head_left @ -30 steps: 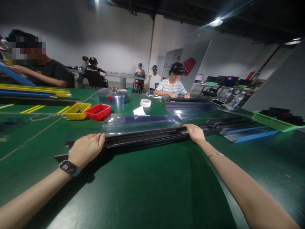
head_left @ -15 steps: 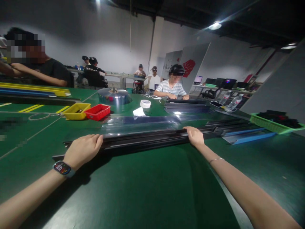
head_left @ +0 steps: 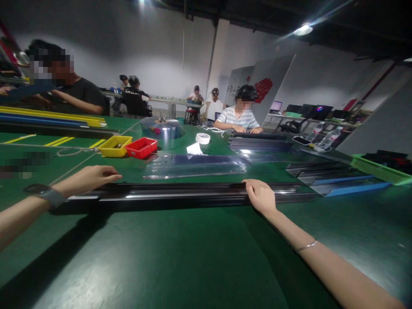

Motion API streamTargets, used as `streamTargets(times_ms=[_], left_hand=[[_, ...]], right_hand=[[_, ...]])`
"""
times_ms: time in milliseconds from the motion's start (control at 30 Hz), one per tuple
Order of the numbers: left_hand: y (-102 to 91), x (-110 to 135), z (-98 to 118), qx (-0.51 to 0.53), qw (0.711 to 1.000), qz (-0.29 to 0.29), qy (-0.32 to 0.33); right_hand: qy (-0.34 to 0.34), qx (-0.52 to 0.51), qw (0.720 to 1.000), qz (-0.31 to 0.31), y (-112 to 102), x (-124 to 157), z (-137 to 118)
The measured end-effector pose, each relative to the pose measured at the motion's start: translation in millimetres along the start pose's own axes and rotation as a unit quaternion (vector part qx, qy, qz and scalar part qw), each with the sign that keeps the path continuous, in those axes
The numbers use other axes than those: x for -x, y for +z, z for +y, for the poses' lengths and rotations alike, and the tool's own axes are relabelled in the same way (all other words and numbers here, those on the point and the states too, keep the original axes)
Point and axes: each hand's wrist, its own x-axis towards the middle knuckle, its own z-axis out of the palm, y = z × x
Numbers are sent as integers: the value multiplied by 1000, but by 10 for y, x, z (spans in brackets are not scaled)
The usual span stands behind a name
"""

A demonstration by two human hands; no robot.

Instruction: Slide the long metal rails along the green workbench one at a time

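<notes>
A bundle of long black strips (head_left: 180, 195) lies across the green table (head_left: 193, 257) in front of me. My right hand (head_left: 259, 196) is curled over its right part, fingers on the top edge. My left hand (head_left: 88, 178), with a watch on the wrist, has its fingers stretched out over the far side of the bundle's left end and holds nothing. A clear plastic sheet (head_left: 196, 165) lies just behind the strips.
A yellow tray (head_left: 115, 146) and a red tray (head_left: 141, 147) sit at the back left, with a tape roll (head_left: 202, 138) and a film reel (head_left: 162, 128) beyond. More strips (head_left: 334, 182) and a green tray (head_left: 376, 169) lie at the right. Several people sit at tables behind.
The bundle now lies level and closer to me. My left hand has let go of it and moved left and outward, fingers now extended. My right hand stays on the strips.
</notes>
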Motion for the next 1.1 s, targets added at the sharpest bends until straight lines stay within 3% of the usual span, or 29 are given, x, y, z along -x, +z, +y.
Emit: streamTargets(times_ms=[100, 233, 333, 433, 600, 733, 833, 933, 1100], left_hand=[[-12, -259, 240, -16, 996, 6, 83], [188, -605, 382, -36, 980, -10, 194], [370, -810, 270, -68, 980, -6, 187], [476, -938, 94, -92, 984, -49, 145], [475, -956, -3, -87, 980, -32, 176], [441, -926, 51, -79, 978, -35, 189], [440, -929, 57, -72, 976, -41, 201], [467, -943, 14, -73, 976, -36, 202], [535, -951, -89, -53, 989, -30, 138]], right_hand=[[-6, -30, 998, -58, -65, -86, 62], [-6, -45, 995, -84, -196, -206, 99], [-23, -32, 995, -86, -245, -325, 89], [-52, -14, 994, -92, -199, -489, 20], [-84, 5, 988, -127, 52, -802, -270], [-151, -4, 968, -201, 329, -1006, -465], [-186, -7, 937, -297, 547, -1147, -459], [-160, 3, 916, -368, 744, -1284, -380], [-164, -32, 913, -371, 951, -1427, -330]])
